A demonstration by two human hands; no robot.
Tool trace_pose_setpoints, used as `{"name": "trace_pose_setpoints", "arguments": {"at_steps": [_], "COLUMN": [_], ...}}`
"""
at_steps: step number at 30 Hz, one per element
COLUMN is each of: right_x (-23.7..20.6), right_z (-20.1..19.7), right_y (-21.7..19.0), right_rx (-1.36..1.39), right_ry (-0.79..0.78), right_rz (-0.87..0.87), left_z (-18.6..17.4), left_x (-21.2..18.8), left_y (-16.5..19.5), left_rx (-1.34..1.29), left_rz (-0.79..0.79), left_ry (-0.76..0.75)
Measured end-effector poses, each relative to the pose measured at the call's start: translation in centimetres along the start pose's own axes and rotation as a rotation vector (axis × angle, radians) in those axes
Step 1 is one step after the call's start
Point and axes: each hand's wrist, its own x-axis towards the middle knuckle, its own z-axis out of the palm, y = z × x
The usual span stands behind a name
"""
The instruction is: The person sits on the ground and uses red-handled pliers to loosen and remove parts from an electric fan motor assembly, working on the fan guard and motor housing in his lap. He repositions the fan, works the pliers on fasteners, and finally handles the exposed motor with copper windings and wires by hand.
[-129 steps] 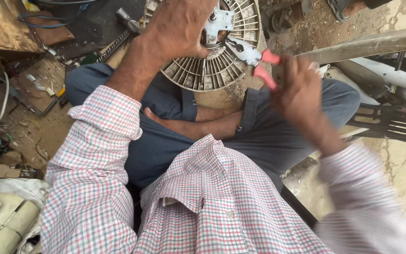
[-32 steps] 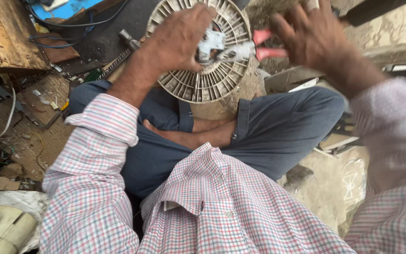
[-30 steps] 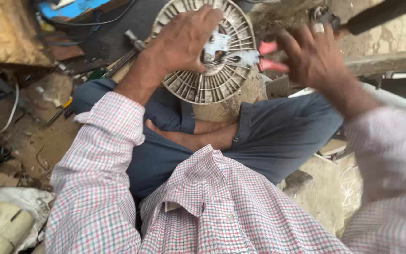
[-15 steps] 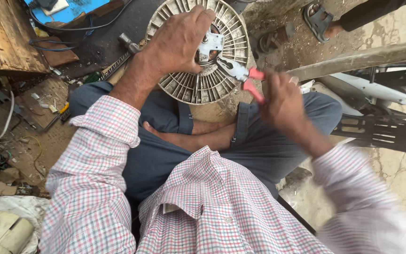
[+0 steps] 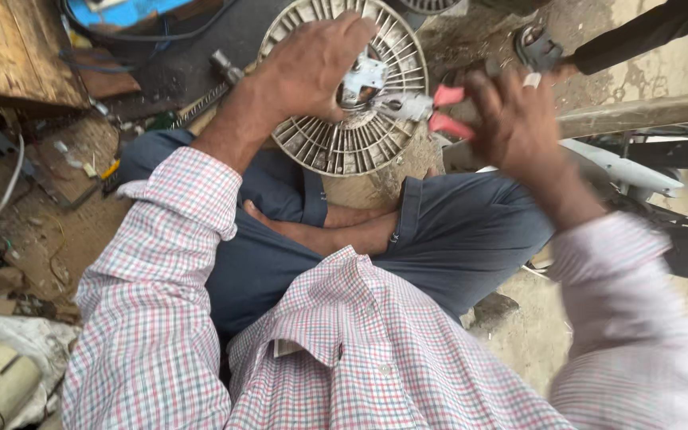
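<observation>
A round, dusty grey finned disc point(image 5: 336, 147) with a metal bracket point(image 5: 362, 73) at its hub rests against my crossed legs. My left hand point(image 5: 308, 68) lies over its upper left part and grips it. My right hand point(image 5: 511, 119) is closed around red-handled pliers point(image 5: 428, 107), whose jaws reach the bracket at the hub. The right hand and sleeve are blurred.
A wooden board point(image 5: 9, 48) and scattered scrap lie at the left. A blue object with cables point(image 5: 133, 12) sits beyond the disc. A long bar point(image 5: 646, 111) and white machine parts point(image 5: 623, 167) are at the right. Another person's sandalled foot point(image 5: 539, 48) is at the top right.
My right hand with the pliers has shifted up and to the right while the jaws stay at the hub. The left hand keeps its hold on the disc.
</observation>
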Motion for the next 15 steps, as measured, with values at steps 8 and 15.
{"name": "trace_pose_setpoints", "arguments": {"at_steps": [8,15], "right_x": [-5.2,-3.9], "right_z": [3.8,2.3], "right_y": [-11.9,-6.8], "right_rx": [0.233,0.179], "right_ry": [0.103,0.104], "right_rz": [0.575,0.329], "left_z": [-0.5,-0.6], "left_x": [-0.5,-0.2], "left_y": [0.2,0.1], "left_rx": [-0.049,-0.059], "left_rz": [0.042,0.088], "left_ry": [0.117,0.079]}}
